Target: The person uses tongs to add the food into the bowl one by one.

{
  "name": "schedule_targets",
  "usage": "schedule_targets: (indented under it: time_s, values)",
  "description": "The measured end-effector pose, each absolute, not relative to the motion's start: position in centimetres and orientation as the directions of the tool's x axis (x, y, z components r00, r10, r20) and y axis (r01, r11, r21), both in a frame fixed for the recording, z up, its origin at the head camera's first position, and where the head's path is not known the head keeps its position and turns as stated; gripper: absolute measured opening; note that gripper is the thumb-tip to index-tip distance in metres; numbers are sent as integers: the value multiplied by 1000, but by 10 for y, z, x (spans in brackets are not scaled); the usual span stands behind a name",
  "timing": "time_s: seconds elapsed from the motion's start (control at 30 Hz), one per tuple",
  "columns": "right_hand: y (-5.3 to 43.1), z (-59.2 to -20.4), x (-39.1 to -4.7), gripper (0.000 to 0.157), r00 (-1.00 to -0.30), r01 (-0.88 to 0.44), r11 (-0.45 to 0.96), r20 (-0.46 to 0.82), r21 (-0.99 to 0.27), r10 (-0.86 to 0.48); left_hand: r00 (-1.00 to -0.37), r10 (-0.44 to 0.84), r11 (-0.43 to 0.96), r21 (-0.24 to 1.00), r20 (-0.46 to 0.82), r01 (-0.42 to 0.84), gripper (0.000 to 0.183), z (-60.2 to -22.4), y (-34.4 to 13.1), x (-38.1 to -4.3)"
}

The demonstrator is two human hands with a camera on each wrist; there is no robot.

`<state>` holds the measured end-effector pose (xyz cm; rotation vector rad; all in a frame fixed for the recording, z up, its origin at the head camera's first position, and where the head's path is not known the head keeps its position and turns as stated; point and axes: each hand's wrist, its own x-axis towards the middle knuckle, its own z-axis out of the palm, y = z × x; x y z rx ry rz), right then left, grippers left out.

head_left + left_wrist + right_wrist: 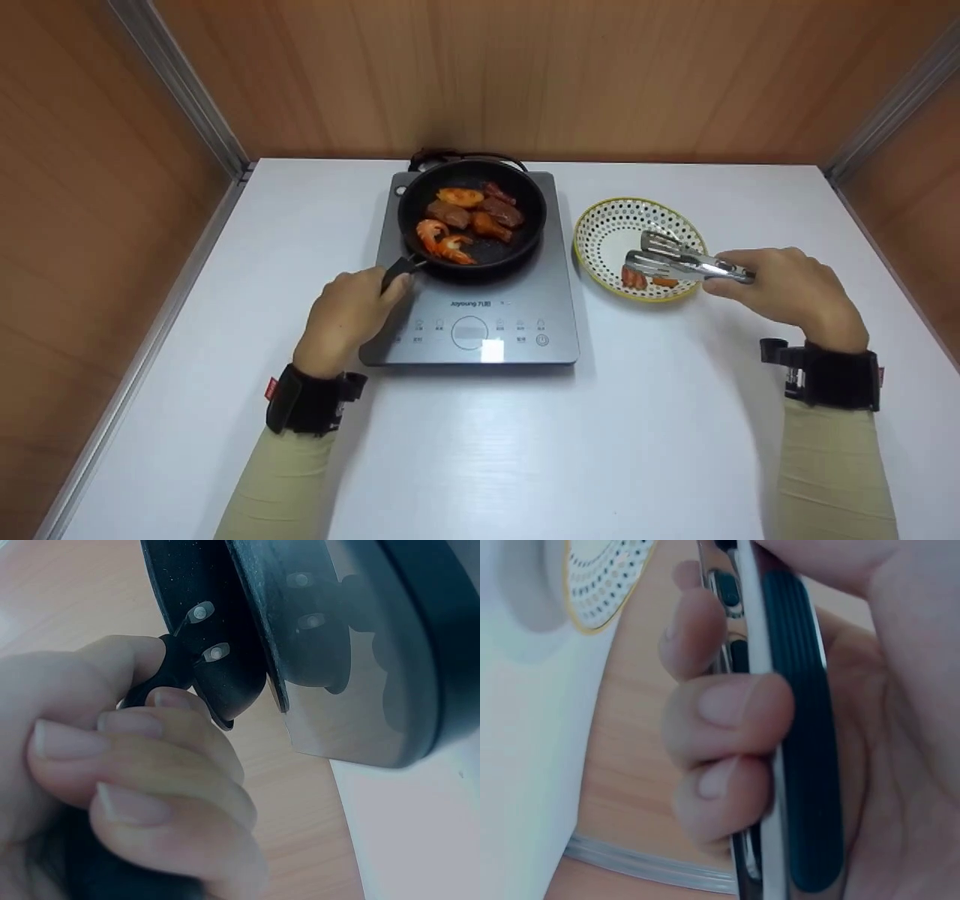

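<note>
My left hand (349, 319) grips the black handle (176, 664) of a frying pan (517, 251), which sits on a silver induction cooktop (525, 300). Inside the pan lie two shrimp (454, 249), a drumstick (490, 226) and several other browned pieces of food. On the right, my right hand (787, 289) holds metal tongs (694, 264), fingers curled around their dark-gripped arms. The tongs' tips are parted over a dotted plate with a yellow rim (600, 217). Beneath the tips, a reddish piece of food (634, 278) and an orange piece (664, 282) rest on the plate.
A black cord (442, 155) runs behind the pan at the back of the cooktop. The white table (480, 457) is bounded by wood-grain panels (480, 82) at the back and sides, with metal strips (195, 90) at the corners.
</note>
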<state>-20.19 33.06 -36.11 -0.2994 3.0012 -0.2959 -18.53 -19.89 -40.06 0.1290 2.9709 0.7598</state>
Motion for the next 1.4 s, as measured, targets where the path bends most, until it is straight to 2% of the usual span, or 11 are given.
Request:
schedule_targets:
  time_s: [0.33,0.77,1.4]
  values:
    - [329,-369,-208,67,-962,-173,968,-182,-180,-205,-994,98,873,483,-39,67,42,-401,-199,-185]
    - [320,-376,-212,60,-968,-172,973,-157,-153,-196,-995,95,876,477,-35,67,42,-401,-199,-186]
    - [322,-374,-211,58,-971,-153,979,-165,-136,-174,-995,91,882,468,-48,58,42,-401,-200,-187]
